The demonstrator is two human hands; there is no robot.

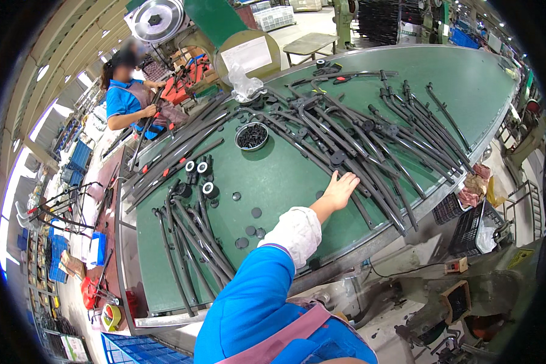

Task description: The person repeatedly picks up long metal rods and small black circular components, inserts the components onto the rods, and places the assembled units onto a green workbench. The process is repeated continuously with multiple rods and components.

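Observation:
My left hand (pixel 338 191) is stretched out over the green table with its fingers apart, holding nothing visible. A white sleeve cover (pixel 294 233) wraps the forearm below it. The fingertips lie at the edge of a large pile of dark metal tubes (pixel 370 161); whether they press on a tube I cannot tell. Round black joints sit on several of these tubes. Left of the hand, black discs (pixel 256 213) are scattered on the tabletop. A metal bowl (pixel 252 137) full of small black parts stands farther off. My right hand is out of view.
A green table (pixel 291 182) with a metal rim spreads before me. More tubes (pixel 191 242) and black-and-white wheels (pixel 210 190) lie at its left. A clear plastic bag (pixel 244 85) rests farther back. Across the table, a person (pixel 127 97) handles a tube. Black crates (pixel 476 230) stand below the right edge.

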